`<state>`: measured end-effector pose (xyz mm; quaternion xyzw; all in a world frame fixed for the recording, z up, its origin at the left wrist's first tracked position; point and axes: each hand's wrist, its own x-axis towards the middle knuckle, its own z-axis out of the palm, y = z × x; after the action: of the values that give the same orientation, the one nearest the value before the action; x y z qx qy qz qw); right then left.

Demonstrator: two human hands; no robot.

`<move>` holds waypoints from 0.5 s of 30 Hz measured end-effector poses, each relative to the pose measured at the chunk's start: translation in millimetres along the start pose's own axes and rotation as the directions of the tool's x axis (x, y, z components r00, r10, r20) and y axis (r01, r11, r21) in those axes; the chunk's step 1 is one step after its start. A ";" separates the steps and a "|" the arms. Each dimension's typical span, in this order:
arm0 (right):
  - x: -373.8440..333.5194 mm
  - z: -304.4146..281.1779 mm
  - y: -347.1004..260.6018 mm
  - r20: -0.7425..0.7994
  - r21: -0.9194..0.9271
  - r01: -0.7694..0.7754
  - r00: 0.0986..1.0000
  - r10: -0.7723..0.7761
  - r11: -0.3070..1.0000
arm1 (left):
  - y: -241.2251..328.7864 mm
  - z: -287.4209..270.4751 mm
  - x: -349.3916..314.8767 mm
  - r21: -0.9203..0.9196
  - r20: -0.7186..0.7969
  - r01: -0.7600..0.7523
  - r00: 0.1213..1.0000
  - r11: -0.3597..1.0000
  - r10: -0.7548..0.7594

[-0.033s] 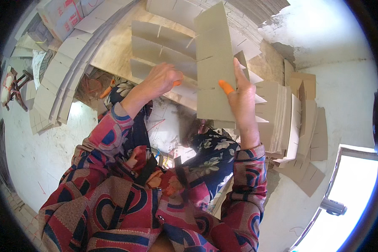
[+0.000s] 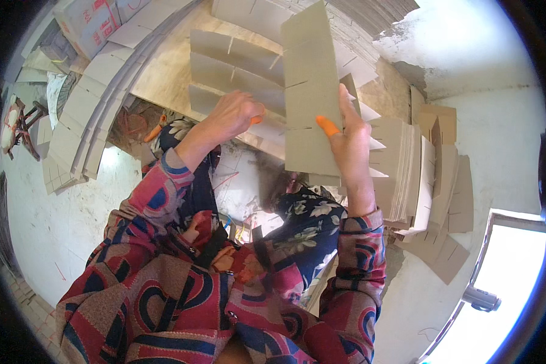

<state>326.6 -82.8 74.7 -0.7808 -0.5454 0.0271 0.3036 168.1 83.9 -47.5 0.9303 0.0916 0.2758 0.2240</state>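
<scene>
A tall slotted strip of grey-brown cardboard (image 2: 310, 103) stands on end in front of me. My right hand (image 2: 350, 134) grips its right edge, the thumb with an orange fingertip cover pressed on its face and the fingers behind. To its left, several upright cardboard strips (image 2: 236, 54) with slots run in rows across the wooden board. My left hand (image 2: 233, 116) is closed beside the nearer rows, with an orange cover on one fingertip. Whatever its curled fingers hold, if anything, is hidden. Pointed white corners of other strips jut out behind my right wrist.
Stacked cardboard sheets (image 2: 391, 167) stand at the right, with looser pieces (image 2: 446, 258) below them. Long stacks of slotted cardboard (image 2: 91, 112) lie at the left. A printed carton (image 2: 91, 27) sits at the upper left. The wooden board (image 2: 164, 73) spans the far side of my knees.
The tall cardboard strip has shifted very slightly up and to the right with my right hand. My left hand is practically still.
</scene>
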 end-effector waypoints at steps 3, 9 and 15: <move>-1.5 0.4 -6.5 -0.011 0.046 -0.015 1.000 0.015 0.999 | -3.8 1.4 0.3 -0.007 0.030 0.001 1.000 1.000 -0.001; 3.5 6.0 4.9 0.059 0.086 0.091 0.994 -0.097 0.992 | -7.0 5.1 -1.5 -0.020 0.017 -0.016 1.000 1.000 0.017; 14.6 24.5 15.2 0.194 0.051 0.051 0.979 -0.060 0.997 | -4.5 5.5 1.3 -0.015 0.028 0.022 0.999 1.000 -0.021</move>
<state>336.0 -62.6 51.3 -0.7517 -0.5934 0.1077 0.2667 172.0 86.3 -53.1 0.9313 0.0964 0.2610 0.2353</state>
